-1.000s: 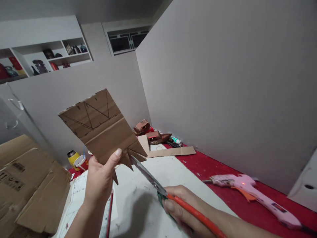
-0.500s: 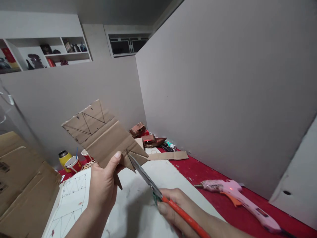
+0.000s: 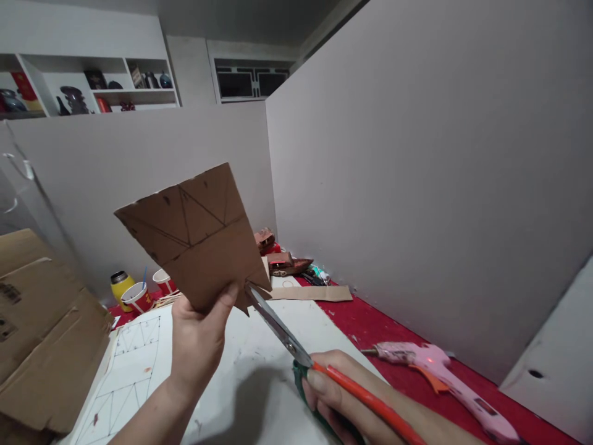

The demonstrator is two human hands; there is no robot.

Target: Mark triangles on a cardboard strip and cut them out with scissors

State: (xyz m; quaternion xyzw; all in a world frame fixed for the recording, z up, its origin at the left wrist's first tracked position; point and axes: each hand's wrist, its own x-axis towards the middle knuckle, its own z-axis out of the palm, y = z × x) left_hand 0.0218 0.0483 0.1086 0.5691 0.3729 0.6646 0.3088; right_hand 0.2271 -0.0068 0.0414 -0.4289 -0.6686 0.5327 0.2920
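While the left hand (image 3: 199, 340) pinched the marked cardboard piece (image 3: 208, 247), the right hand (image 3: 338, 386) held scissors (image 3: 278, 330) at its notched edge.
The piece rose above the left grip, whose thumb lay close to the blade tips; good cutting there called for a thumb clear of the blades and short snips along the drawn lines. Fingers wrapped the red and green handles, blades close together. Right of the grips lay a pink glue gun (image 3: 417, 357), its small label unreadable; leftward, a cardboard carton (image 3: 50, 352) bore print too small to read.
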